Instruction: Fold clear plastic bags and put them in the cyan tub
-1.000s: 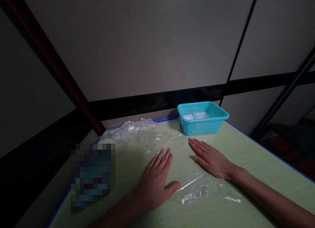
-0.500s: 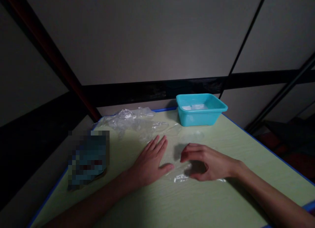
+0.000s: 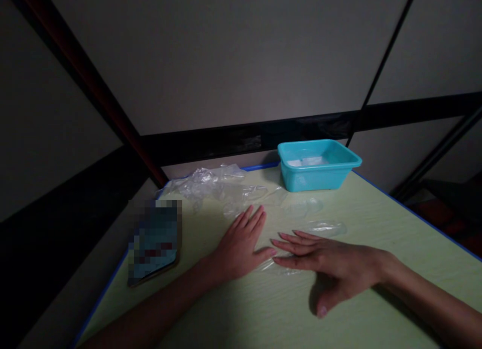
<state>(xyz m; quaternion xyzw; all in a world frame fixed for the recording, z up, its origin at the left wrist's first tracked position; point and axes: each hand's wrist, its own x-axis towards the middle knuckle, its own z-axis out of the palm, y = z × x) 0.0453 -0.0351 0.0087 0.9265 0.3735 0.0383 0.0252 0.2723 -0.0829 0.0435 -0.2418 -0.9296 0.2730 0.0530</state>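
A thin, clear plastic glove [image 3: 327,228] is spread on the table, its finger-shaped parts pointing away and to the right. My left hand [image 3: 246,246] lies flat on it, fingers pointing away and thumb out to the right. Just right of that thumb, my right hand [image 3: 329,261] hovers low or rests on the film, its fingers stretched leftward and its thumb apart; whether it touches cannot be told. Part of the glove is hidden beneath both hands. Neither hand grips anything.
Crumpled clear plastic [image 3: 205,181] lies at the table's far left. A turquoise basin [image 3: 318,181] with something white inside stands at the back right. A blurred-out flat object [image 3: 156,243] is at the left edge. The pale green table [image 3: 395,268] has blue edging; cabinet panels rise behind.
My right hand has opened from a curled, pinch-like shape and flattened out, moving slightly right and nearer. A glove finger now shows beyond it. My left hand stays flat. The view has shifted slightly.
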